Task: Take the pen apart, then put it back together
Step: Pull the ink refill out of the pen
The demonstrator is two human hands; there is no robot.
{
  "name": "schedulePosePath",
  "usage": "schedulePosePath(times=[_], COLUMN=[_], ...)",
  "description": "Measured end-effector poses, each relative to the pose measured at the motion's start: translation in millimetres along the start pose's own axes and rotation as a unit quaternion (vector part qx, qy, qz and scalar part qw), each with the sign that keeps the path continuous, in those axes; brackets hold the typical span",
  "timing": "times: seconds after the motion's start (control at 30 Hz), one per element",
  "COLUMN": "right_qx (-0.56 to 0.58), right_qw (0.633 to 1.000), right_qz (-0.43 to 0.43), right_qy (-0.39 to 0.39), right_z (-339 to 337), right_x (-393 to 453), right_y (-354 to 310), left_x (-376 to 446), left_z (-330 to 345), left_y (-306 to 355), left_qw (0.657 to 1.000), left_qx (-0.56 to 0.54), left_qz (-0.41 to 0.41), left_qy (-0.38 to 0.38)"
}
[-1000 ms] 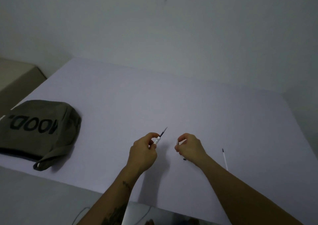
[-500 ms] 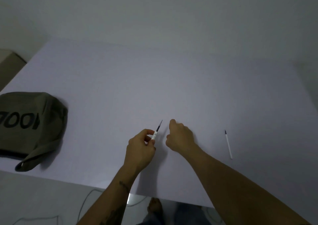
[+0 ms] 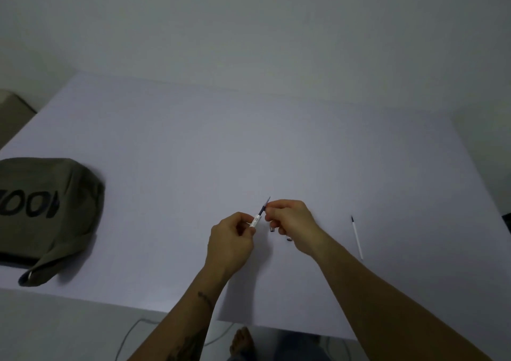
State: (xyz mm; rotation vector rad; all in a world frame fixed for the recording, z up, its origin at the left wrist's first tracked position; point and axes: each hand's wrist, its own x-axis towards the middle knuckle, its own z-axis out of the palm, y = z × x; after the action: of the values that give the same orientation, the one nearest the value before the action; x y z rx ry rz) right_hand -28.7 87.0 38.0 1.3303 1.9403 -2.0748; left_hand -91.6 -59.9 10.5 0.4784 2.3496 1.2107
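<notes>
Pen barrel [image 3: 259, 214], white with a dark front end and its tip pointing toward one o'clock, is pinched in the curled fingers of the left hand [image 3: 231, 243] above the white table [image 3: 193, 153]. At the barrel's three o'clock the right hand [image 3: 293, 225] pinches its dark front part; two small dark pieces show beneath that hand. A loose refill [image 3: 357, 237] lies on the table at three o'clock, well apart. At nine o'clock sits an olive bag [image 3: 49, 217].
</notes>
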Motion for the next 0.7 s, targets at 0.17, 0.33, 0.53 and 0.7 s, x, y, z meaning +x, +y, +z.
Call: schedulePosePath(times=[0.17, 0.33, 0.53, 0.7], right_qx=[0.059, 0.066, 0.056, 0.038], right_qw=[0.998, 0.997, 0.998, 0.998], right_qz=[0.014, -0.002, -0.025, -0.033], right_qy=[0.014, 0.035, 0.034, 0.042], right_z=[-5, -14, -28, -29], right_x=[-14, -24, -34, -38], right_y=[-2, -4, -11, -12], left_x=[-6, -16, -28, -31], left_z=[6, 9, 11, 12], left_y=[12, 26, 38, 40], left_qw=[1.000, 0.998, 0.996, 0.995], left_qx=[-0.008, -0.024, -0.043, -0.048], left_qz=[0.026, 0.052, 0.078, 0.082], left_qy=[-0.013, -0.019, -0.019, -0.012])
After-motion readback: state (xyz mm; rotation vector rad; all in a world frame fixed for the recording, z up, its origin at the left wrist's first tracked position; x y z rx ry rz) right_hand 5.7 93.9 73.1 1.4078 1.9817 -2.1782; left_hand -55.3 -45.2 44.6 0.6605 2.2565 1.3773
